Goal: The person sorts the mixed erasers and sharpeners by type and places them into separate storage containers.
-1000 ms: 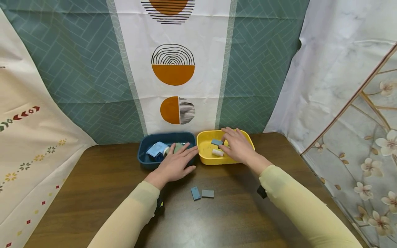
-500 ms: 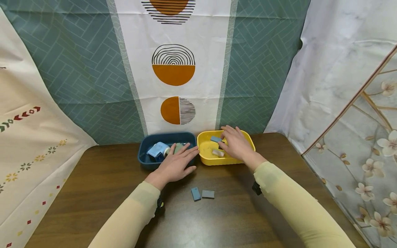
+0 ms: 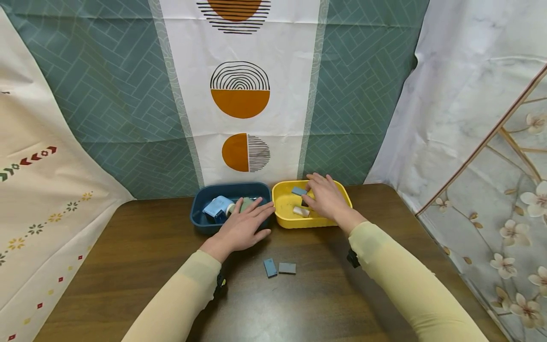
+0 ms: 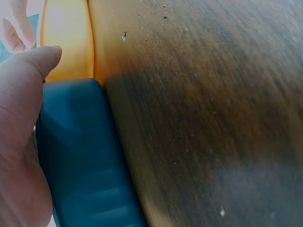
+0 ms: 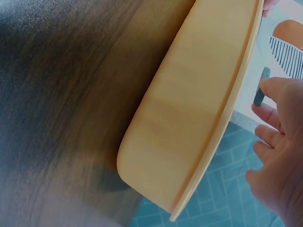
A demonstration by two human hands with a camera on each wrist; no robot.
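My right hand is over the yellow bin, pinching a small blue-grey rectangular block between thumb and index finger. Edge-on, the same block shows above the bin's rim in the right wrist view. Below it in the bin lie a small whitish block and a dark piece partly hidden by the hand. My left hand lies with its fingers extended over the navy bin, fingertips near where the two bins meet. That bin holds a light blue packet and a green item, partly covered.
Two small flat blocks, one blue and one grey, lie on the brown wooden table in front of the bins. Patterned cloth hangs behind the table, with more cloth at both sides.
My right hand has shifted slightly back and left, the block still in its pinch. The left hand and the two blocks on the table have stayed put.
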